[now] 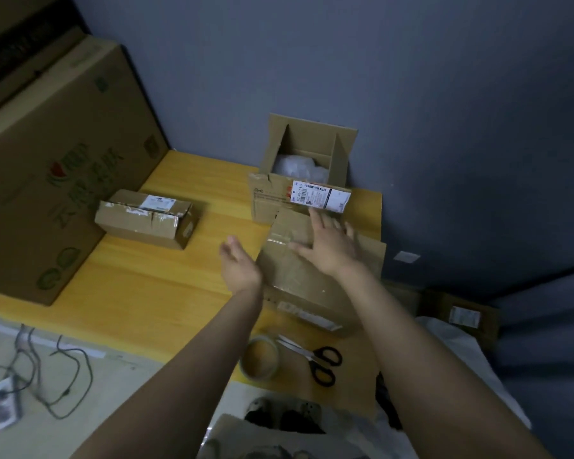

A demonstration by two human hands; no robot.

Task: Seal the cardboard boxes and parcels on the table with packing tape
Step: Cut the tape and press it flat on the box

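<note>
- The large printed carton (pixel 57 167) stands on the left end of the table, against the wall.
- The yellow wooden table (pixel 153 293) carries the rest.
- The closed cardboard box (pixel 299 283) sits near the table's right edge, with glossy tape across its top.
- Just behind it stands an open box (pixel 307 147), flaps up, with white wrapping inside.
- A small taped parcel (pixel 146 217) lies well apart to the left.
- The right hand (pixel 328 246) lies flat on the closed box's top — fingers straight and spread.
- The left hand (pixel 237 263) is just beside that box's left side, fingers straight and close together; whether it touches cannot be told.
- The tape roll (pixel 260 359) lies flat near the front edge, with black-handled scissors (pixel 315 359) just beside it.
</note>
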